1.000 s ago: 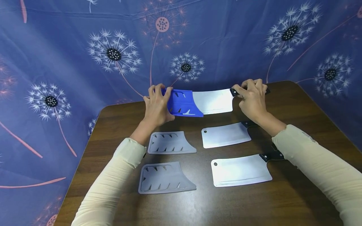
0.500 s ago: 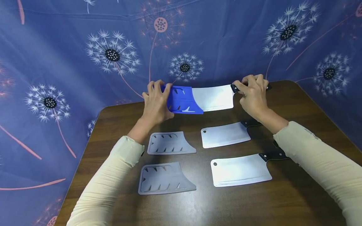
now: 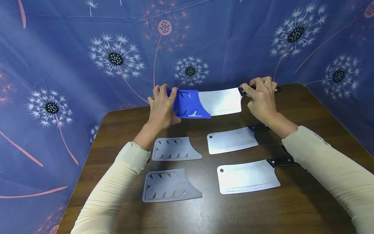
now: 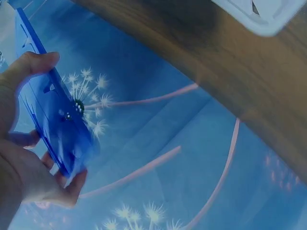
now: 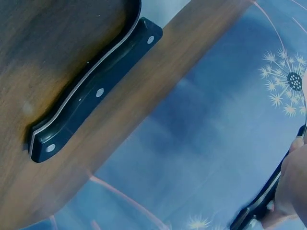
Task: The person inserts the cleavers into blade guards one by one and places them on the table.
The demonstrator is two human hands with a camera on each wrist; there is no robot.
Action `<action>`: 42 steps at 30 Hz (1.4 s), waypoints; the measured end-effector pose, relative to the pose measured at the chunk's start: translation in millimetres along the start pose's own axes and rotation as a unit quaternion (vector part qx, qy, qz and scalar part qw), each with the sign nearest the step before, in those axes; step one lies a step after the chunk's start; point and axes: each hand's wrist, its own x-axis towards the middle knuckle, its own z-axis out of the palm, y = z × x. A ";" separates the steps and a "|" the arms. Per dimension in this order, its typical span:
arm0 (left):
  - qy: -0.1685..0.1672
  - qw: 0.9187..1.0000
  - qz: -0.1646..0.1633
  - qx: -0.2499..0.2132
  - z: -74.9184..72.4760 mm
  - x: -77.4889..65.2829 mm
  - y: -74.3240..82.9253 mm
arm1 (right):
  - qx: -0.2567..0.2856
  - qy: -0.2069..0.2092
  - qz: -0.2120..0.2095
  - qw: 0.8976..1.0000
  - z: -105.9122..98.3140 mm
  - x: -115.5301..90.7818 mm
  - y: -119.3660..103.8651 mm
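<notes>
1. Grips the blue sheath (image 3: pixel 190 105) at its left end with the left hand (image 3: pixel 161 109), with fingers curled over the upper edge. From the left wrist, shows this sheath almost edge-on with fingers around both sides; from the head, only its broad slotted face.
2. Lying flat, nearer the wearer than the blue sheath: the front grey sheath (image 3: pixel 171 188), and between those two, the back grey sheath (image 3: pixel 176 151). Seen from the left wrist as just one pale corner; cannot tell which.
3. Held up off the brown table (image 3: pixel 210 211), before the dandelion-print cloth (image 3: pixel 228 39): the blue sheath itself.
4. Extends rightward from the blue sheath: the held cleaver (image 3: pixel 222 102), with its blade's far end hidden there.
5. Lying nearer the wearer and right of the blue sheath: the middle cleaver (image 3: pixel 232 141), then the front cleaver (image 3: pixel 248 178).
6. Grips the held cleaver's handle, well right of the blue sheath, with curled fingers of the right hand (image 3: pixel 262 99). From the right wrist, reveals a three-riveted handle (image 5: pixel 96 91) on the table, partly covered in the head view; cannot tell whose.
</notes>
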 end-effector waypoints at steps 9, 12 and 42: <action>0.000 1.000 -0.013 -0.024 -1.3 3.7 16.4 | 0.011 -0.012 0.000 1.000 2.6 9.7 -18.0; -0.008 0.999 -0.025 -0.020 -0.7 5.3 19.4 | 0.007 -0.018 0.009 1.000 4.9 8.3 -19.3; -0.101 0.993 -0.055 -0.034 17.2 8.6 24.7 | -0.006 -0.148 0.058 0.987 35.1 6.9 -38.2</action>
